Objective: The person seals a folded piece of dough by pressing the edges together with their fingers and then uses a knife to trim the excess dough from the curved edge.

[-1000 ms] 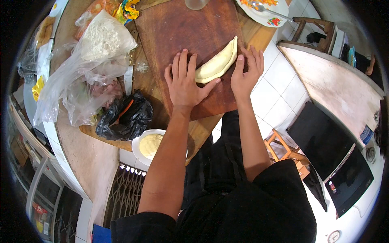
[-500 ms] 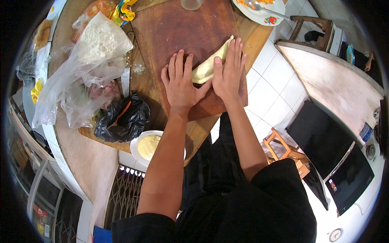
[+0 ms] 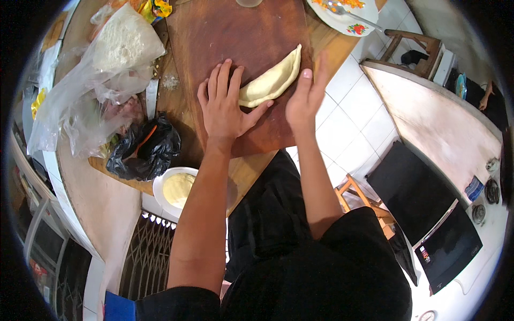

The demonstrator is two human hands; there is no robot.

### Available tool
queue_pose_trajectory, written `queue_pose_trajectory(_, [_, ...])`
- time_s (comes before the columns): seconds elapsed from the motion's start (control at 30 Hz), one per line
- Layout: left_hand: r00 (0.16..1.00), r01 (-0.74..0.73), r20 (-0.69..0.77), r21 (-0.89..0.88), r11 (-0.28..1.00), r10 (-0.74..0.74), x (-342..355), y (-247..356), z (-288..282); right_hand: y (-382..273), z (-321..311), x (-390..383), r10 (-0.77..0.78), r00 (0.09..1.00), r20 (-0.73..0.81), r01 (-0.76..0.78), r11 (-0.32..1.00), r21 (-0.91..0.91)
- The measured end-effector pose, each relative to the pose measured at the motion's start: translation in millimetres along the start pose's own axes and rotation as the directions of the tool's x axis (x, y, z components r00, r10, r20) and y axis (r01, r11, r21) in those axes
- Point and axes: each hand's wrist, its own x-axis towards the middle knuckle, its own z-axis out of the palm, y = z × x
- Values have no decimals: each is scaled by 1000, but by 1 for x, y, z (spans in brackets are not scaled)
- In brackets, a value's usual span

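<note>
A half-moon of pale folded dough (image 3: 273, 79) lies slantwise on the reddish-brown wooden board (image 3: 235, 32). My left hand (image 3: 224, 104) rests flat on the board at the dough's lower left end, fingers spread and thumb stretched along its near edge. Just off the dough's right side is my right hand (image 3: 308, 101), raised a little, with its fingers extended and nothing in it. That hand's fingertips are slightly blurred.
Left of the board lie a clear bag of white flour (image 3: 126, 43), a knife (image 3: 152, 97) and a black plastic bag (image 3: 147, 152). A bowl of yellow dough (image 3: 179, 187) stands near my left forearm. At the upper right sits a plate with orange filling and a spoon (image 3: 348, 21).
My right hand has come off the dough and moved aside to the right, uncovering its upper end. The left hand stays by the dough's lower end. The whole view has shifted slightly.
</note>
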Motion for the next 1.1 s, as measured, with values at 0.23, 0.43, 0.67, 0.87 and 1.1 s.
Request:
queue_pose_trajectory(0.23, [999, -33, -29, 23, 999, 34, 2, 3, -1, 34, -63, -12, -322, 869, 375, 456, 816, -355])
queue_pose_trajectory(0.43, [997, -62, -41, 55, 997, 65, 0, -1, 3, 36, -69, -19, -250, 767, 592, 547, 737, -398])
queue_pose_trajectory(0.67, [993, -80, -81, 54, 995, 84, 1, -2, 3, 43, -58, -17, -302, 762, 573, 579, 715, -393])
queue_pose_trajectory(0.87, [993, -80, -79, 80, 994, 87, -2, -11, 8, 39, -55, -18, -288, 763, 579, 595, 664, -453])
queue_pose_trajectory(1.1, [995, -84, -52, 55, 995, 86, -3, -2, 6, 43, -61, -14, -279, 776, 566, 555, 729, -402])
